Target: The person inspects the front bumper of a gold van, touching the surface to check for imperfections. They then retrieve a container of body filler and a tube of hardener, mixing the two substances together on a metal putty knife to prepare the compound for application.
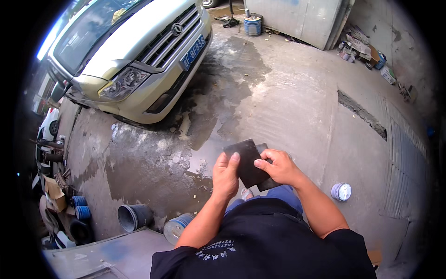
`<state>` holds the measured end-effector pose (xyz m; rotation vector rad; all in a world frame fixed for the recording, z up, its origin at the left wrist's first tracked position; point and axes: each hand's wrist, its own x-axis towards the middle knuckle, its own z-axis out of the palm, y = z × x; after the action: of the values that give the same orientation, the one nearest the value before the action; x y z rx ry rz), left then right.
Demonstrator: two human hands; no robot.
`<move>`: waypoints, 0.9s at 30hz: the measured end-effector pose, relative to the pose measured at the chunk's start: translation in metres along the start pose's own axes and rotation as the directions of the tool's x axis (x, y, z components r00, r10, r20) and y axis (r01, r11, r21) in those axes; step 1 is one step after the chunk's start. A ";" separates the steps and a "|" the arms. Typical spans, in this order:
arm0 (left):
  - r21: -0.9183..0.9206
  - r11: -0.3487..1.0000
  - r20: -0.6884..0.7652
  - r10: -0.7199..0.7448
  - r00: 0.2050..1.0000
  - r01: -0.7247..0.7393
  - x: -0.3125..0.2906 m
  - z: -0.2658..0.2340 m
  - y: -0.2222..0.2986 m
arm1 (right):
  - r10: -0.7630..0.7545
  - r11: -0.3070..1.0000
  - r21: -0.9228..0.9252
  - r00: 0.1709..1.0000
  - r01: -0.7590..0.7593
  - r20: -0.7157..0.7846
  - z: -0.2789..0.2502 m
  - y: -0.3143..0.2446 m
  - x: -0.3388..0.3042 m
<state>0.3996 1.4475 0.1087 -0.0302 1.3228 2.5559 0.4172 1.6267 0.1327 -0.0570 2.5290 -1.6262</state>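
Two dark, thin square sheets that look like sandpaper are in front of my waist. The front sheet (247, 162) overlaps the back sheet (269, 184), which shows past its right and lower edges. My left hand (226, 176) is closed on the left edge of the front sheet, thumb on its face. My right hand (280, 167) pinches the sheets at the right, its thumb at the front sheet's edge. The fingers behind the sheets are hidden, so I cannot tell how the right fingers divide the two.
A pale van (134, 60) stands ahead on the left, on wet concrete (153, 172). Near my left lie a dark bucket (134, 217) and a metal drum (175, 228). A small white can (341, 191) is at my right. Further right, a broken slot (360, 111) cuts the floor.
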 end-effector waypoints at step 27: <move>0.796 0.598 0.288 -0.234 0.928 -0.096 0.003 -0.021 0.038 | -0.161 0.983 -0.063 0.978 0.171 0.129 0.007 -0.021 0.032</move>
<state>0.3854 1.4101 0.1263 0.5326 2.1005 1.5425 0.3860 1.6086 0.1465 -0.3744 2.5480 -1.5309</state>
